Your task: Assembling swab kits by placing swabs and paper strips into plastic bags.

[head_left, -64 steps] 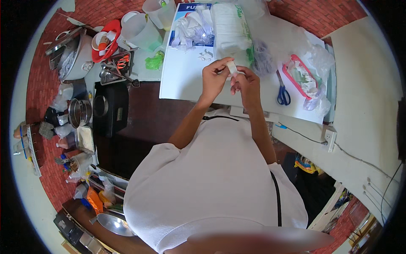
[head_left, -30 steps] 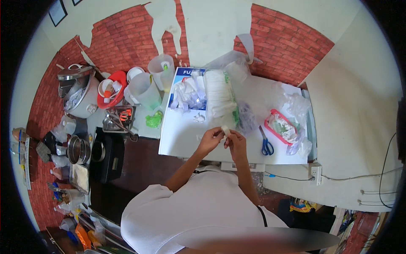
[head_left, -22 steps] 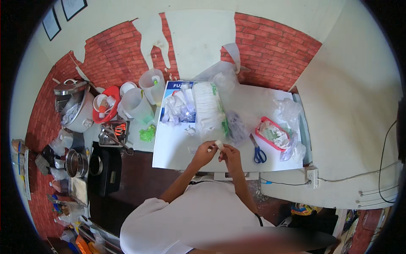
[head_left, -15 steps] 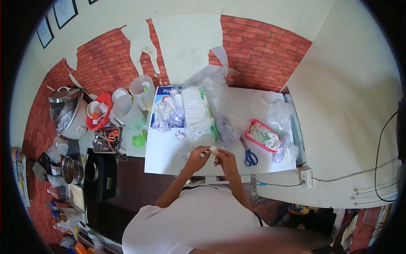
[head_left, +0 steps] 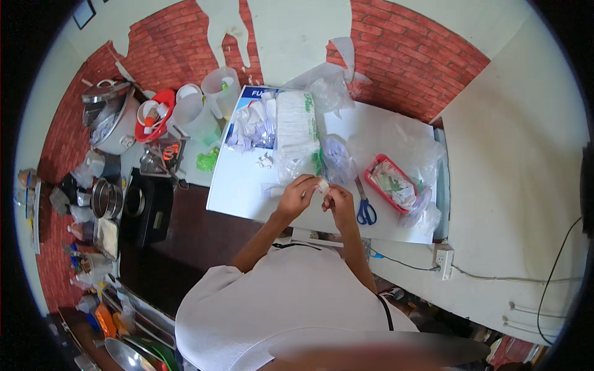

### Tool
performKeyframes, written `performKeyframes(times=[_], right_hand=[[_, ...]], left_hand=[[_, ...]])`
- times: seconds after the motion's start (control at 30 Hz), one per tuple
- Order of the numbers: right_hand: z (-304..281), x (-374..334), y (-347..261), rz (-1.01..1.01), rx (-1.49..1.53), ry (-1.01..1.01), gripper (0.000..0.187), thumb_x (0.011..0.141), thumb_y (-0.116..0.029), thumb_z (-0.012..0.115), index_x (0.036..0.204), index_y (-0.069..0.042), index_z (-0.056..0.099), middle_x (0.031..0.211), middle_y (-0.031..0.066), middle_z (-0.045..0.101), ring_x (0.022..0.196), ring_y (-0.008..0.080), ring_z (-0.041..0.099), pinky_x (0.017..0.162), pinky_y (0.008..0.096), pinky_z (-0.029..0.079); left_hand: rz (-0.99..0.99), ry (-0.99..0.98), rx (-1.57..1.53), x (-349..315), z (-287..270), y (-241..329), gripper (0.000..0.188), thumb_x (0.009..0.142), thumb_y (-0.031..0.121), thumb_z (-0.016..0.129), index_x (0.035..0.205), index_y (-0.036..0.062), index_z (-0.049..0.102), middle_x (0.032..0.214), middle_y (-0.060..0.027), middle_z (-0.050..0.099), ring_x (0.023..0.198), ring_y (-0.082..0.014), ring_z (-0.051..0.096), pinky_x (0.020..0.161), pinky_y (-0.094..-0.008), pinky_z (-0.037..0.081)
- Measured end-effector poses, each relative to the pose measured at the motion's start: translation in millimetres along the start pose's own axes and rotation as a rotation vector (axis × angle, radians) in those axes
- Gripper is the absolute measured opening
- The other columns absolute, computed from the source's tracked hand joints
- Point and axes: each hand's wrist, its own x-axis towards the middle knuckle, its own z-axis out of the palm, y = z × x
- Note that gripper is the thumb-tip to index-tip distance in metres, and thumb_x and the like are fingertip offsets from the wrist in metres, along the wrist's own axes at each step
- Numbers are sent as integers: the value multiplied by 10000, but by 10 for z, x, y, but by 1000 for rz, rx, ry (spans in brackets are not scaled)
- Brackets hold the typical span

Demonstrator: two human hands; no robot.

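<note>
Above one white table (head_left: 241,188), one left hand (head_left: 296,198) and one right hand (head_left: 340,203) grip one pale roll (head_left: 323,185).

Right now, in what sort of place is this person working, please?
Probably a kitchen or food-preparation corner: a large pot and plastic pitchers stand on the left, and what look like plastic forks lie on the white table.

The left forearm (head_left: 258,242) slants up and rightward; the right forearm (head_left: 357,252) rises more steeply. The left hand (head_left: 297,196) points its fingers (head_left: 306,180) toward the right hand (head_left: 340,203), whose fingers curl inward, fingertips close to the left's.
</note>
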Motion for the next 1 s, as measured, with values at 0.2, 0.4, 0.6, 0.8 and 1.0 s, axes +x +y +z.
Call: performKeyframes(times=[0.2,0.4,0.6,0.8,1.0], right_hand=[[63,103,-62,-18,-12,-63,199,904,-115,500,983,18,624,590,22,513,483,102,481,446,250,404],[158,88,60,-36,27,-72,155,901,-78,497,988,14,586,603,22,495,482,100,475,416,253,391],[229,82,110,-73,-23,24,215,885,-94,535,1010,61,617,588,19,497,461,94,451,427,258,407],[461,43,97,-69,-17,59,210,875,-90,540,993,61,627,577,24,501,458,102,453,424,258,394],[561,36,199,-120,32,69,220,876,-71,524,1012,68,628,583,32,506,465,112,460,439,274,412]], left_hand=[[-74,161,-69,67,33,73,218,866,-41,593,1075,-24,651,953,-155,643,815,-255,646,708,-309,525],[-442,204,-453,-91,111,-108,213,877,-33,597,1084,-37,642,970,-94,651,788,-129,637,710,-260,532],[-522,110,-507,-57,-12,-58,262,873,-30,587,1127,8,636,1033,-93,651,846,-151,642,741,-282,536],[81,-63,50,148,-398,-60,354,849,-58,563,1180,46,632,1102,-152,642,901,-256,654,751,-315,549],[89,-77,20,113,-489,-27,359,846,-75,552,1174,40,642,1066,-150,641,847,-253,653,725,-311,557]])
